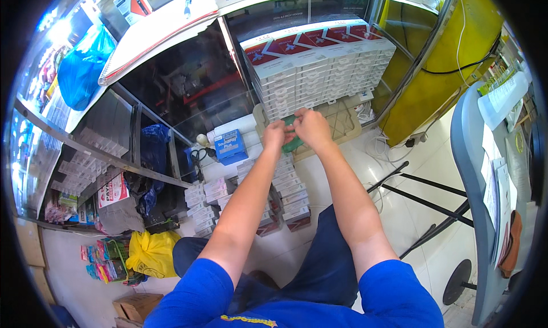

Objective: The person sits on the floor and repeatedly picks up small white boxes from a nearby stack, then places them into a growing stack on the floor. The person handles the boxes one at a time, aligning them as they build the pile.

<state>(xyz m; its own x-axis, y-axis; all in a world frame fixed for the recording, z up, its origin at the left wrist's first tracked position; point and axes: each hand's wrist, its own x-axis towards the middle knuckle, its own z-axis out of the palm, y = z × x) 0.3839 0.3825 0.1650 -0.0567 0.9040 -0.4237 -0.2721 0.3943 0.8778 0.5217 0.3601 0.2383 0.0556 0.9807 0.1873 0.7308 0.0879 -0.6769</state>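
Note:
My two hands meet in front of a tall stack of white and red boxes [319, 62]. The fingers of my left hand [275, 135] are drawn together, pointing toward the right one. My right hand [311, 128] is curled in a pinch close beside it. Whatever lies between the fingertips is too small to make out. A green thing [292, 145], its kind unclear, shows just below and behind them, over a tan moulded panel [337, 119] on the floor. Nearer to me, beneath my left forearm, stand several piles of small white boxes [291, 194].
To the left are a blue box [230, 147], a yellow bag [153, 254] and a glass-sided shelf [103, 145]. On the right stand a grey table top on edge [465, 151] and black metal legs [425, 186]. White cables [381, 151] lie by the yellow panel [419, 108].

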